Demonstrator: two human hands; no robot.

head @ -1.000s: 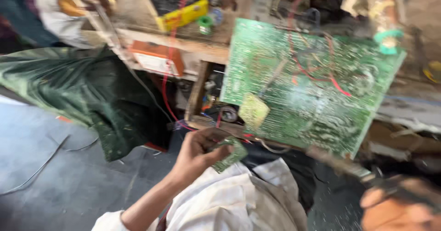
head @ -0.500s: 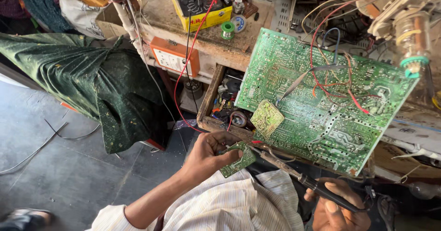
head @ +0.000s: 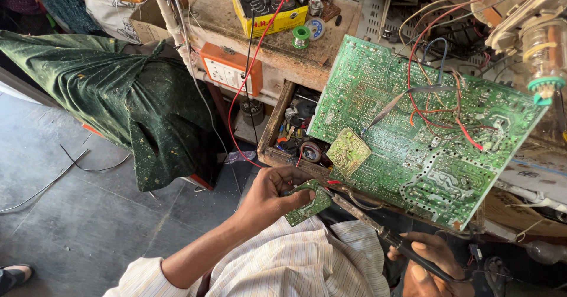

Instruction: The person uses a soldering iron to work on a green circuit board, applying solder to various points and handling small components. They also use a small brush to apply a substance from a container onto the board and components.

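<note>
1. Since half a second ago: large and small boards sit in much the same place in view; the right hand (head: 434, 267) with its soldering iron (head: 378, 229) shows more fully at the near right edge.
2. Small circuit board (head: 309, 203): green, roughly rectangular, pale printed tracks on the visible face, a red wire meeting its upper edge. Location: near centre, above the person's striped shirt (head: 295, 267), just below the open drawer (head: 289, 137).
3. Orientation of small board: long axis runs from near left up to far right, face tilted toward the camera.
4. Left hand (head: 273, 195): closed around the small board, thumb pressed across its left half, fingers behind it.
5. Right hand: wrapped around the dark handle of the soldering iron; the shaft slants far-left, tip at the small board's right edge.
6. Large circuit board (head: 425, 137): green, solder side up, leaning off the table (head: 283, 61) edge, red, blue and grey wires crossing it, a small yellowish board attached at its near left corner.
7. Table, far side: yellow multimeter (head: 269, 2), solder spool (head: 301, 35), orange socket box (head: 230, 69) on its front.
8. Left: dark green cloth (head: 118, 96) draped above the grey floor.
</note>
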